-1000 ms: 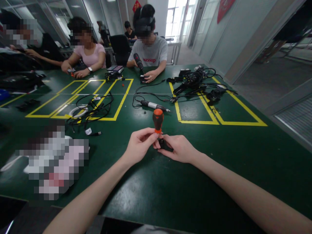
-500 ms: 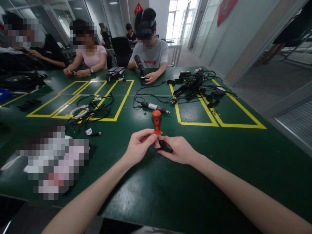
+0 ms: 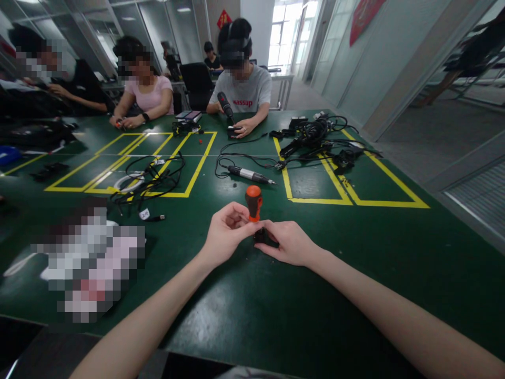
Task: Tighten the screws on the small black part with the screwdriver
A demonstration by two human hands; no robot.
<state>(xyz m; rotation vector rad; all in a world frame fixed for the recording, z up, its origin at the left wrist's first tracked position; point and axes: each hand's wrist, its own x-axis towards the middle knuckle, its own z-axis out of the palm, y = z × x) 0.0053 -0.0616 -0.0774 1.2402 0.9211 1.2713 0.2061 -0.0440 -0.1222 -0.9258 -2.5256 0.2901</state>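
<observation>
In the head view, we find the screwdriver upright in front of the person, its orange and dark handle uppermost; its shaft is hidden by the fingers. The left hand is partly curled at the foot of the handle, thumb across the front and fingers behind it. We cannot tell how firmly it grips. The right hand is mostly closed, with a small dark part pinched between thumb and fingers, directly below the screwdriver. The part is largely covered, so we cannot identify it. The two hands meet at the fingertips, low over the green table.

Just beyond the screwdriver we note a silver and black power tool lying on its side with a cord. Farther to the right, a heap of black cables lies across yellow tape; to the left, a looser tangle of leads lies over more tape, with a white tag near a plug. Across the table, we observe a co-worker in a grey shirt holding a drill against a black piece.
</observation>
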